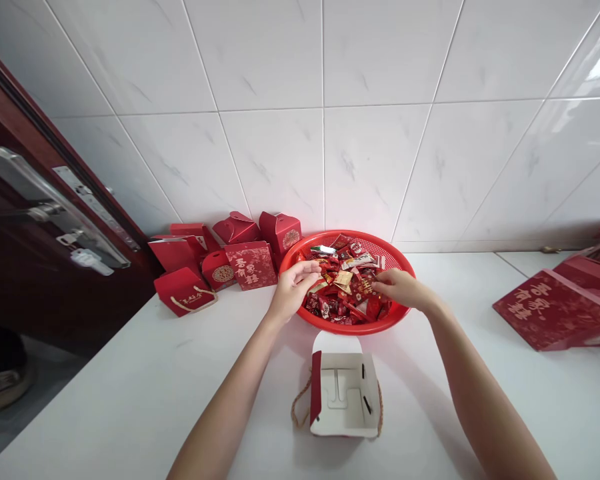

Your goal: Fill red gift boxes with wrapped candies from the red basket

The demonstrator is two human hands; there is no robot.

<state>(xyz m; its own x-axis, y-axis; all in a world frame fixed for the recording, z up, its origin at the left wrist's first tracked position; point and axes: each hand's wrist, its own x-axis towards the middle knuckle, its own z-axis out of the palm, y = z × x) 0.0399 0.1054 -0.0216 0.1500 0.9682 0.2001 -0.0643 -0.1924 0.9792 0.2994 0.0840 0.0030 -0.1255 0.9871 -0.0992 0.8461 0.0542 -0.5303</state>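
Big pile of wrapped sweets (325,305) sitting in a red plastic basket (353,329), mostly red and dark red wrappers, plus a tan packet (344,277) near the middle and a white and green one (323,249) up by the back rim. The left hand (296,283) is over the left side of the pile, thumb and fingers curled close together, but honestly can't tell from here if that grip is pinching anything. The right hand (405,289) comes in over the other side, fingertips right at a dark red packet (365,287) with gold print. Is that grip pinching it or just touching? Can't tell either, the fingers are partly hidden.

Just in front of the basket, between the forearms, there's an open box (349,399), white inside and red outside, rounded white flap (337,343) pointing at the basket, twisted cord handle (296,403) hanging out on the left.

Left of the basket, a bunch of red gift boxes (251,265) crowd up by the wall, one with a pale rope handle (203,303). More red boxes (545,310) are way over on the right of the white counter (130,380). Behind it all, pale tiled wall (275,67), and off to the left a dark reddish door (30,287) with keys (93,260) hanging at the lock
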